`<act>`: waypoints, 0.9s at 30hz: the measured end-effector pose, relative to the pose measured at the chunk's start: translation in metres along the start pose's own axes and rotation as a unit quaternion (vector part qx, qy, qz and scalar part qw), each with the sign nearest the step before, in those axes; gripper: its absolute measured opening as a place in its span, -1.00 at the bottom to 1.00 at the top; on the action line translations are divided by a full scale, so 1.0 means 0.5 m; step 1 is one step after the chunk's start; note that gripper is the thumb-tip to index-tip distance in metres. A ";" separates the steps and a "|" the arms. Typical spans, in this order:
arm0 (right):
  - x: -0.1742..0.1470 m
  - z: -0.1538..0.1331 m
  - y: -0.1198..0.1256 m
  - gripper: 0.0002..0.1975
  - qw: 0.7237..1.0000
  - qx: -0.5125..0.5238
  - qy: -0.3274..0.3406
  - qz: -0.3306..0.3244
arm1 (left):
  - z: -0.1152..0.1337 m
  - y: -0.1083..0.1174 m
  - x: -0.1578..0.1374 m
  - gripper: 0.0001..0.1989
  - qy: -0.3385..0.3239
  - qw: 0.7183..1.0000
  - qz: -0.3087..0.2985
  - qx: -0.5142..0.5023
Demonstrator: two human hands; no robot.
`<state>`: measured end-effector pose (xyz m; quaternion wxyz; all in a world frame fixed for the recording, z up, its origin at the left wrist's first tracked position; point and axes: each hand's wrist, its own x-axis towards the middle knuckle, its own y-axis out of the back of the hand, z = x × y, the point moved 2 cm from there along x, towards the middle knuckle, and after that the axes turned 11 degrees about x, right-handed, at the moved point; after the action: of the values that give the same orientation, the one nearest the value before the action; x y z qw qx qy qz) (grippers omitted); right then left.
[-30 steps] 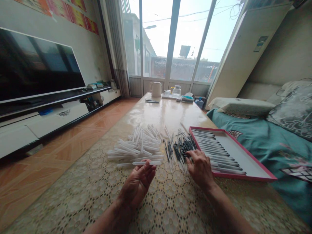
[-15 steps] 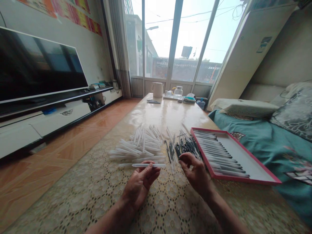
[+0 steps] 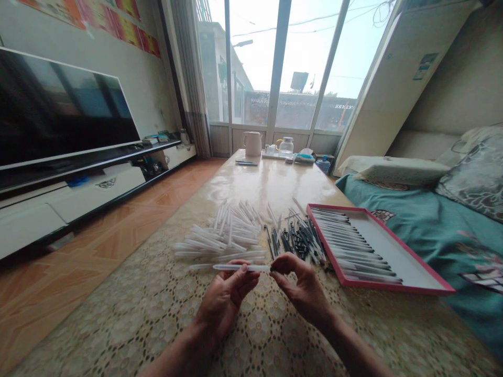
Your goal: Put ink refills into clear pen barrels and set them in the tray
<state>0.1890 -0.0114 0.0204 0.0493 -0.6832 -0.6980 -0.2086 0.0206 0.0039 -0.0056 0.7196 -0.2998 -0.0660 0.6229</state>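
Observation:
My left hand (image 3: 230, 288) is closed on a white translucent pen barrel (image 3: 226, 267), held level with its tapered end to the left. At the barrel's right end, my right hand (image 3: 296, 283) pinches a small black pen part (image 3: 272, 268) between thumb and forefinger. The part is at or touching the barrel's end; whether it sits inside cannot be made out. Just beyond my left hand lies a heap of white pen barrels (image 3: 223, 233). Beyond my right hand is a pile of black pen parts and refills (image 3: 301, 235).
A shallow red-rimmed box (image 3: 408, 246) on the right holds a row of pens (image 3: 353, 246). A jug (image 3: 252, 144), a glass pot (image 3: 286, 146) and a wipes pack (image 3: 304, 157) stand at the table's far end. A sofa (image 3: 393, 201) borders the right side.
My right hand has moved left from beside the black parts to the barrel's right end, bringing the small black part. My left hand stays nearly in place with the barrel.

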 end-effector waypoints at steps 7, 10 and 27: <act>-0.002 0.003 -0.003 -0.95 1.000 0.001 0.008 0.003 | -0.003 0.001 0.000 -0.89 -0.006 1.000 -0.023 0.011; -0.004 0.004 -0.003 -0.96 1.000 -0.002 0.005 0.003 | -0.003 0.001 0.000 -0.87 -0.010 0.999 -0.029 0.019; -0.008 0.023 -0.007 -0.77 0.998 0.008 -0.047 -0.047 | 0.000 -0.001 0.002 -0.84 -0.035 0.997 -0.040 0.049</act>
<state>0.1885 -0.0110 0.0075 0.0118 -0.6586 -0.7323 -0.1728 0.0213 0.0048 -0.0054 0.7550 -0.2393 -0.0727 0.6062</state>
